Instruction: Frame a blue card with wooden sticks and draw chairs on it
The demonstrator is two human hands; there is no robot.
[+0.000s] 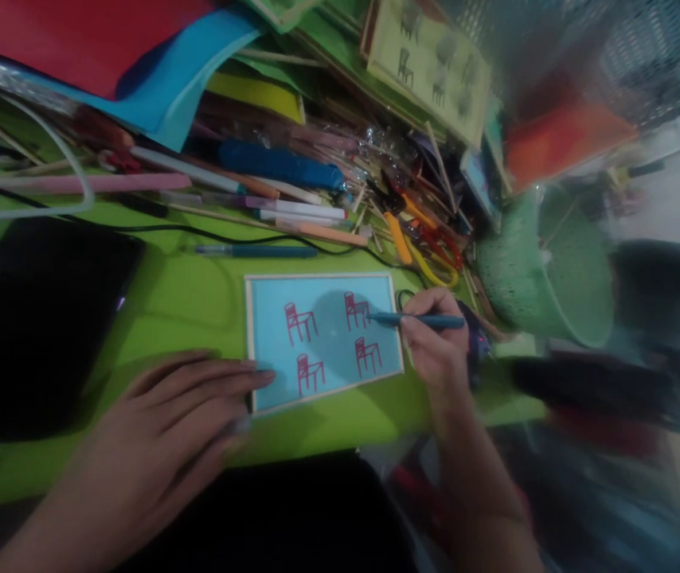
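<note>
A light blue card (331, 350) with a pale stick frame lies on the green table, bearing several red drawings of chairs. My right hand (439, 338) grips a dark teal pen (429, 320) at the card's right edge. The pen's tip is at the upper right chair drawing. My left hand (190, 414) lies flat with fingers stretched out, its fingertips on the card's lower left edge. Nothing is held in the left hand.
A dark laptop-like object (41, 318) lies at left. Behind the card run a black cable (197, 231), a capped pen (256, 251), several markers and yellow-handled scissors (435, 270). A green basket (543, 270) stands at right. A yellow card (429, 72) with chair drawings leans at the back.
</note>
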